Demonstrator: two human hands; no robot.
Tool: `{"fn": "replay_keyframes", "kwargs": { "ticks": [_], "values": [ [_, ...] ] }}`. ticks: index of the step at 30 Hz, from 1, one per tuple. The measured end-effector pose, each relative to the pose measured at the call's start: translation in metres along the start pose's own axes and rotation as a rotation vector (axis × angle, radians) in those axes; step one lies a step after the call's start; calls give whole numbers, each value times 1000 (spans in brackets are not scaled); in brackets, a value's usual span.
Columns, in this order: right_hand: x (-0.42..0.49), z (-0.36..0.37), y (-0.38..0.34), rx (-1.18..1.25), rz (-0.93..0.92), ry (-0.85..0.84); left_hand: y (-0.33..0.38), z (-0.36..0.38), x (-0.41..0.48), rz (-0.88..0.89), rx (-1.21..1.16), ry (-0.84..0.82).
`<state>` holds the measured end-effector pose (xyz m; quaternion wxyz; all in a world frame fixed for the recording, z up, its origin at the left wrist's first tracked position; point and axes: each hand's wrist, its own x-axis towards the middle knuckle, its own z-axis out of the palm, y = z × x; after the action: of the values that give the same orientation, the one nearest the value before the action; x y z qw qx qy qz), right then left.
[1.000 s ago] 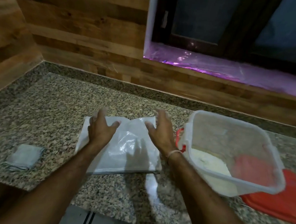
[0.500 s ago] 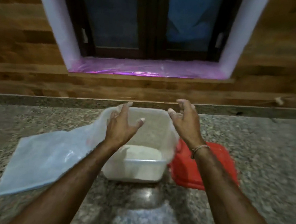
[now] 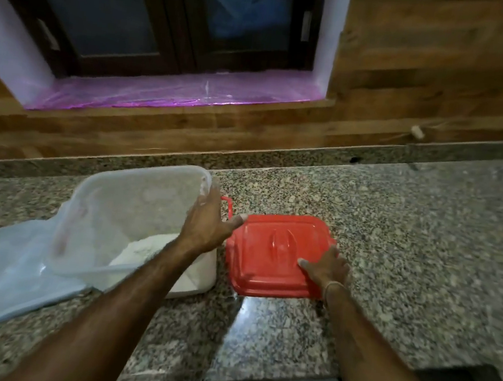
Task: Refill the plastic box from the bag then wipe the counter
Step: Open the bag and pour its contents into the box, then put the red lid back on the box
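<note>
Box [image 3: 126, 203] part full, lid [image 3: 275, 254] off | left hand [image 3: 207, 226] spread on box | right hand [image 3: 327, 268] on lid, grip unclear | wipe pending

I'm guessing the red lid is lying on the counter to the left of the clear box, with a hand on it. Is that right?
Nearly. In the head view the red lid lies on the counter to the right of the clear box, not to the left. The right hand is indeed on it.
</note>
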<state>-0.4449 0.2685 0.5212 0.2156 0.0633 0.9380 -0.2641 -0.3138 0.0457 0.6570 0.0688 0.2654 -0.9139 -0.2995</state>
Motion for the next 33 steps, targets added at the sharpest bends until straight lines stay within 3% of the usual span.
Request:
{"fn": "replay_keyframes", "kwargs": {
  "ticks": [6,13,19,22,26,30,33],
  "values": [
    [11,10,-13,169,38,30,-4,3,1,-1,28,33],
    [19,-7,6,866,30,-148,-4,3,2,9,52,37],
    [23,-59,7,1209,-33,-142,-4,1,0,-15,-2,15],
    [11,-95,-6,1281,-120,-131,-6,-7,3,-17,-80,-9],
    [-23,-121,-42,1257,-228,-128,-1,-37,2,41,-479,-3],
    [-77,-107,-106,1158,-383,-251,-18,-89,0,34,-728,212],
    [-121,-76,-158,1070,-447,-247,-64,-130,-14,-55,-781,385]
  ]
}}
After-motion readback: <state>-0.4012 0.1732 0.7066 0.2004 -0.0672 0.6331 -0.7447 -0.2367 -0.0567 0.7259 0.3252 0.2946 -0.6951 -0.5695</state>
